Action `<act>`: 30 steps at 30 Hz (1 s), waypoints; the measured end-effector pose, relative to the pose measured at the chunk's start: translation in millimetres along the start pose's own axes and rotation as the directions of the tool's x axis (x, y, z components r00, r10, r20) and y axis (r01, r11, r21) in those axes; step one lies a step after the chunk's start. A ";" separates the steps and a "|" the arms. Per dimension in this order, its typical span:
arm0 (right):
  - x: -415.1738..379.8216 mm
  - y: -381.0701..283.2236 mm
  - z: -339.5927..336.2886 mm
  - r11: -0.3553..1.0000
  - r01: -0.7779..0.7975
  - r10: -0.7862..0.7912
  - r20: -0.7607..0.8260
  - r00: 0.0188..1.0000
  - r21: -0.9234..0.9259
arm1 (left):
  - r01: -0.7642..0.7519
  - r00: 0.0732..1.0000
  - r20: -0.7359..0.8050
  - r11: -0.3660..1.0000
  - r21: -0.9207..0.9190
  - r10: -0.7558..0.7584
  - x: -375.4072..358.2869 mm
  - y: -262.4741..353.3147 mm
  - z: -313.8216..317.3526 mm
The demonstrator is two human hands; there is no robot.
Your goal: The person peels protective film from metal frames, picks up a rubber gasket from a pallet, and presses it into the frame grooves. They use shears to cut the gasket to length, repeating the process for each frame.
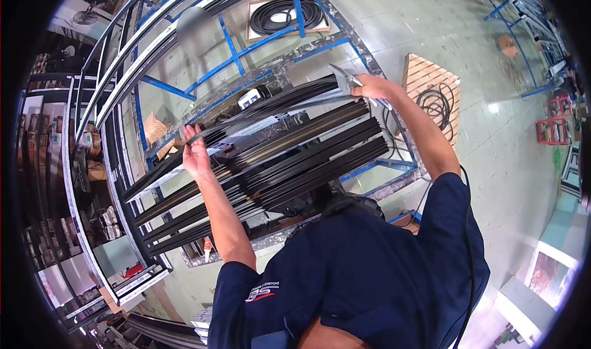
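Several long black strips (265,110) stretch between my hands, above a work frame. My left hand (196,154) is palm up at their left part, a strip lying across the palm under the fingers. At their right end my right hand (374,88) is closed around a silver cutting tool (346,78) with a pointed blade; its exact kind is hard to make out. The strip ends lie beside the tool. Nearer my body, more bundles of black strips (320,164) lie side by side across the frame.
The blue-and-grey work frame (237,56) carries a box with a coiled black cable (283,15). Another black coil (434,108) lies on cardboard on the floor to the right. Long framed profiles (111,112) stand at the left. A red crate (552,131) sits far right.
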State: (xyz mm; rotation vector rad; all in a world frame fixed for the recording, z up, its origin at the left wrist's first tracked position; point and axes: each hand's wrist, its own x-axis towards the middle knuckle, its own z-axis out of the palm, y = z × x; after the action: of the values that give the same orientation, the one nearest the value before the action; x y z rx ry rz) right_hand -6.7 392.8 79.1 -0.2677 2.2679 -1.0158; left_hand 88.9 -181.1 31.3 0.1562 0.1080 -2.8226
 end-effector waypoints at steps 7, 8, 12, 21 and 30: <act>27.3 20.8 -5.2 0.972 0.101 -0.161 -0.289 0.944 -0.212 | -0.047 0.959 -0.252 0.954 0.297 0.126 -6.3 -2.0 -28.0; 25.4 17.7 -3.5 0.969 0.099 -0.173 -0.331 0.928 -0.227 | -0.003 0.962 -0.258 0.947 0.320 0.091 -9.9 -3.0 -33.2; 14.2 3.2 5.2 0.972 0.049 -0.142 -0.411 0.901 -0.229 | 0.168 0.944 -0.330 0.857 0.487 0.002 -22.5 -46.8 -37.7; 2.2 26.8 28.9 0.979 0.041 -0.140 -0.508 0.850 -0.201 | 0.556 0.813 -0.466 0.702 0.445 -0.348 -43.8 -261.7 -26.4; 16.6 30.2 15.7 0.996 0.089 -0.077 -0.446 0.892 0.006 | 0.662 0.745 -0.527 0.547 0.512 -0.409 -33.7 -281.7 -55.8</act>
State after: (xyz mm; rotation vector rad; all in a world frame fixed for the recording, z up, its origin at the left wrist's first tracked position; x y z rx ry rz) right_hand -7.8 397.0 41.5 -0.1281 2.6692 -1.2538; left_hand 38.4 101.4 -3.8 0.9561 -1.0057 -3.2579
